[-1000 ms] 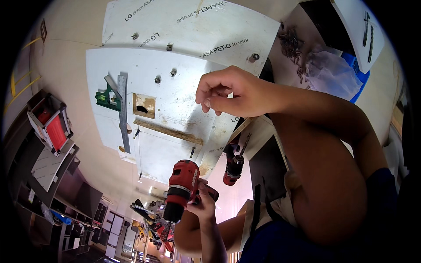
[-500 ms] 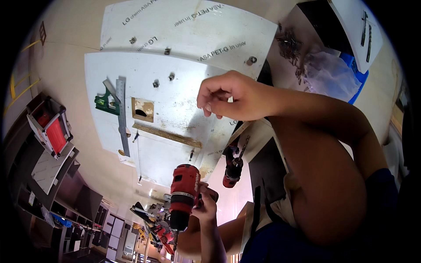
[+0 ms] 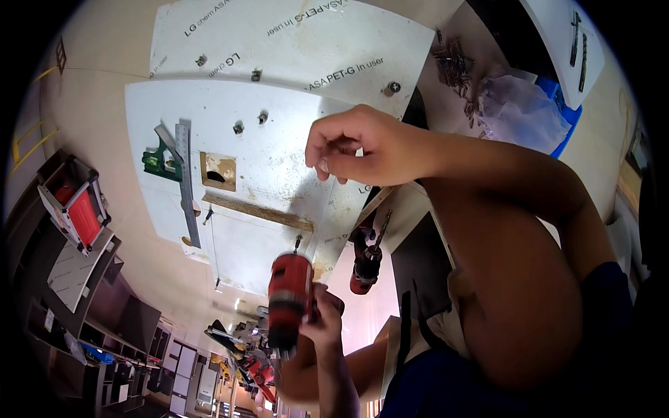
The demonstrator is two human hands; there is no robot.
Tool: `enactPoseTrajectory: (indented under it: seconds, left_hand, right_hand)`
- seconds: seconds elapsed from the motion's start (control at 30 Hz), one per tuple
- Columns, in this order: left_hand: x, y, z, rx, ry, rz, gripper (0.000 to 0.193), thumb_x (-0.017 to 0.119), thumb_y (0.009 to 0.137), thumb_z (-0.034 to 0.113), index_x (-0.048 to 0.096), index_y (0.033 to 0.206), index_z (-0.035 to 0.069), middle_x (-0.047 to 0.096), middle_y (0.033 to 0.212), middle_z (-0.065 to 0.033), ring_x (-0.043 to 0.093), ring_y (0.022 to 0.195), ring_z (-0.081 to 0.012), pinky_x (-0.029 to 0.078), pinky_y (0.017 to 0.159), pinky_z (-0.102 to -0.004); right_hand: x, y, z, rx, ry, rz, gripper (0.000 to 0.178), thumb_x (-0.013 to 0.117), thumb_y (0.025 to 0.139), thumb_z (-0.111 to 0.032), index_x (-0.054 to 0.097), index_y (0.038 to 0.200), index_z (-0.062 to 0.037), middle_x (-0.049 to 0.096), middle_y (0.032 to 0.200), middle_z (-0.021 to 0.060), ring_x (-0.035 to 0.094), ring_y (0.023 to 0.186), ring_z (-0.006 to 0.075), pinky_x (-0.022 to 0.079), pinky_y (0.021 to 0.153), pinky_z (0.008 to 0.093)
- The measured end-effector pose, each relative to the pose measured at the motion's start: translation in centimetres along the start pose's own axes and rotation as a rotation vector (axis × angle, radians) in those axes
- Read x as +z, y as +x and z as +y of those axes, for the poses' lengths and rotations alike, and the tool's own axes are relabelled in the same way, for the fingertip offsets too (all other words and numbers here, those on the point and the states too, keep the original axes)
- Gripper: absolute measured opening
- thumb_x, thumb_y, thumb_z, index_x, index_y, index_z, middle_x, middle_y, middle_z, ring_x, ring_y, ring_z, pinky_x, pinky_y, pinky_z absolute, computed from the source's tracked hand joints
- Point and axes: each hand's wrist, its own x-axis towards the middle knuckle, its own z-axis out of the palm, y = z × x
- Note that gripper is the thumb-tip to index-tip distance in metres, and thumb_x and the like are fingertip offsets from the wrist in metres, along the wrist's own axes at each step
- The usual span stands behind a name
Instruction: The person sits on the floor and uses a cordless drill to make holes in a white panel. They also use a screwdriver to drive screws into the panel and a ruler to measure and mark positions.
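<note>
My left hand (image 3: pixel 323 317) grips the handle of a red and black cordless drill (image 3: pixel 290 296), its chuck pointing toward the bottom of the view and blurred. Over the right part of a white panel (image 3: pixel 272 167) hovers my right hand (image 3: pixel 366 143), fingers curled and thumb close to the fingertips; anything inside them is hidden. A wooden strip (image 3: pixel 258 212) lies on this panel, beside a square recess (image 3: pixel 218 171) with a dark hole. A green-headed combination square (image 3: pixel 164 161) with a steel rule rests at the panel's left. A small black fitting (image 3: pixel 298 244) sits just beyond the drill.
A second red drill (image 3: pixel 366 268) with a long bit stands right of the panel. Another white panel (image 3: pixel 293 42) lies beyond. Several loose screws (image 3: pixel 454 70) and a clear plastic bag (image 3: pixel 519 115) by a blue bin (image 3: pixel 570 132) are at the upper right.
The drill has tipped slightly, and its chuck end is now blurred. The whole scene has shifted a little left and up in view. My right hand keeps the same curled shape.
</note>
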Motion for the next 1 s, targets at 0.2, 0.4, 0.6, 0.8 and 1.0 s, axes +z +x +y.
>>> enactPoseTrajectory:
  seconds: [0.2, 0.4, 0.6, 0.8, 1.0]
  left_hand:
    - [-0.4, 0.2, 0.4, 0.019, -0.057, -0.06, 0.014, 0.066, 0.099, 0.011, 0.061, 0.099, -0.002, 0.068, 0.088, -0.009, 0.064, 0.079, -0.0183, 0.05, 0.073, -0.0305]
    - [-0.7, -0.2, 0.3, -0.004, -0.053, 0.002, 0.01, 0.062, 0.1, 0.007, 0.061, 0.096, -0.002, 0.068, 0.09, -0.0102, 0.064, 0.083, -0.0203, 0.05, 0.076, -0.0319]
    - [-3.9, -0.2, 3.3, 0.009, -0.209, 0.066, 0.036, 0.059, 0.098, 0.001, 0.042, 0.13, -0.004, 0.065, 0.098, -0.0145, 0.063, 0.084, -0.0223, 0.052, 0.073, -0.0301]
    - [-3.7, 5.1, 8.0, 0.088, 0.082, 0.241, 0.089, 0.081, 0.082, -0.001, 0.022, 0.149, -0.002, 0.05, 0.139, -0.0233, 0.06, 0.119, -0.028, 0.053, 0.097, -0.0368]
    - [-4.8, 7.9, 7.6, 0.339, -0.057, 0.328, 0.086, 0.081, 0.089, 0.022, 0.026, 0.151, 0.0, 0.055, 0.134, -0.0221, 0.06, 0.119, -0.0285, 0.052, 0.098, -0.0399]
  right_hand:
    - [0.3, -0.2, 0.0, -0.035, 0.025, 0.02, 0.011, 0.052, 0.098, 0.003, 0.061, 0.104, 0.002, 0.068, 0.094, 0.0073, 0.068, 0.088, 0.0117, 0.055, 0.07, 0.0264]
    - [0.1, 0.0, 0.3, -0.071, 0.038, 0.013, 0.01, 0.053, 0.098, 0.002, 0.061, 0.104, 0.002, 0.068, 0.094, 0.0069, 0.068, 0.089, 0.0113, 0.056, 0.07, 0.0266]
    - [0.9, -0.1, -1.8, -0.061, -0.048, -0.263, 0.028, 0.072, 0.092, -0.015, 0.063, 0.114, -0.0003, 0.071, 0.099, 0.0102, 0.069, 0.085, 0.0156, 0.058, 0.074, 0.0296]
    - [9.2, 3.2, -6.4, -0.498, -0.127, -0.229, 0.078, 0.086, 0.078, -0.026, 0.048, 0.14, 0.0001, 0.053, 0.136, 0.0236, 0.061, 0.117, 0.0396, 0.052, 0.094, 0.0458]
    - [9.7, 6.8, -7.5, -0.473, 0.173, -0.03, 0.053, 0.086, 0.076, -0.021, 0.064, 0.121, -0.0023, 0.072, 0.108, 0.0147, 0.071, 0.099, 0.0309, 0.056, 0.086, 0.0372]
